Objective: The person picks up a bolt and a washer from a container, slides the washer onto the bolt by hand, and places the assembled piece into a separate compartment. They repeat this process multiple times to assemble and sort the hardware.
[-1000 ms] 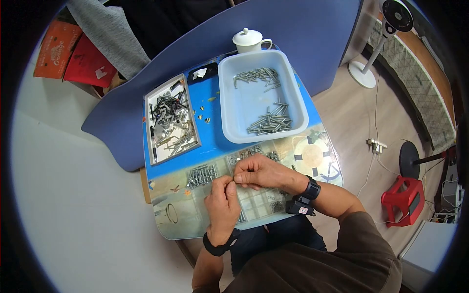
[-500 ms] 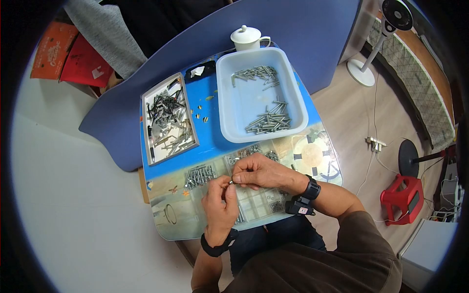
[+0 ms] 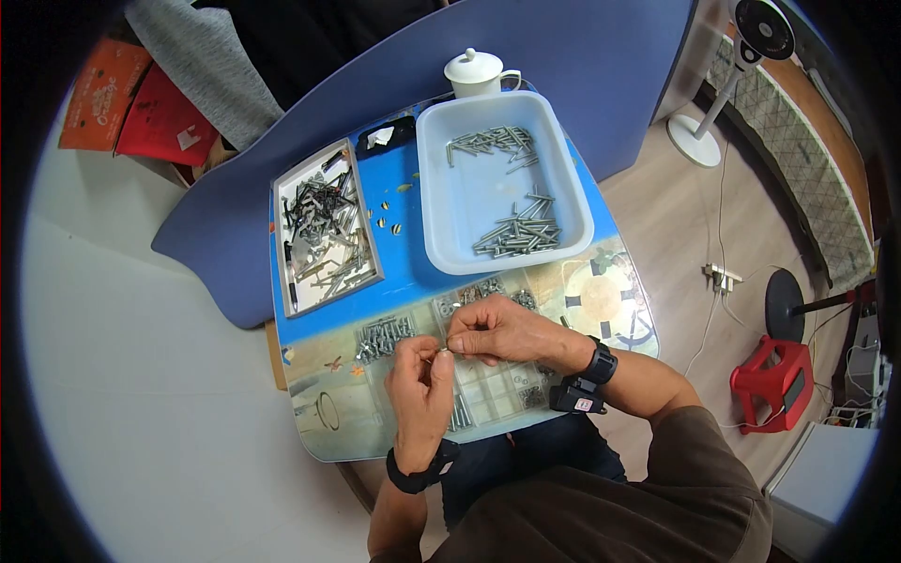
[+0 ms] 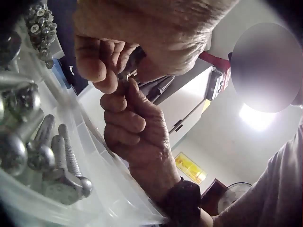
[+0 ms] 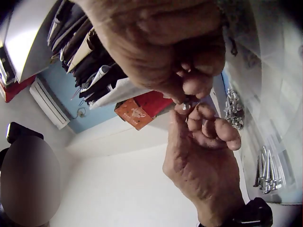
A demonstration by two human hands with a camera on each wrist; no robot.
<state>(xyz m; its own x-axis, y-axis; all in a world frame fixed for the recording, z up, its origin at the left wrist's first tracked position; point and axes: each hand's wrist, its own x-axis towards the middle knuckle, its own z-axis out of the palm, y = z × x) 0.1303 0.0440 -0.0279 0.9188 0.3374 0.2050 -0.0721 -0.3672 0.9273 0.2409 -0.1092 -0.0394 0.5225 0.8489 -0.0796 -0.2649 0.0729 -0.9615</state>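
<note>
Over a clear divided box (image 3: 483,399), my two hands meet fingertip to fingertip. Between them is a small silvery metal fastener (image 5: 185,107), mostly covered by the fingers; I cannot tell whether it is one piece or two. My left hand (image 3: 418,399) pinches it from the left with thumb and forefinger. From the other side my right hand (image 3: 502,330) pinches it too, its other fingers curled in. Silver bolts (image 3: 385,336) fill a compartment just beyond the left hand. Longer screws (image 5: 269,172) lie in another compartment, near the left wrist.
A white tub (image 3: 432,206) with two heaps of long screws stands behind the hands. To its left is a shallow tray (image 3: 374,253) of mixed dark and silver hardware. A lidded white mug (image 3: 474,73) stands at the back, by a blue partition (image 3: 601,75).
The metal fastener has come into sight between the fingertips since a second ago. My left fingers and thumb have shifted slightly around it; the right hand stays nearly in place.
</note>
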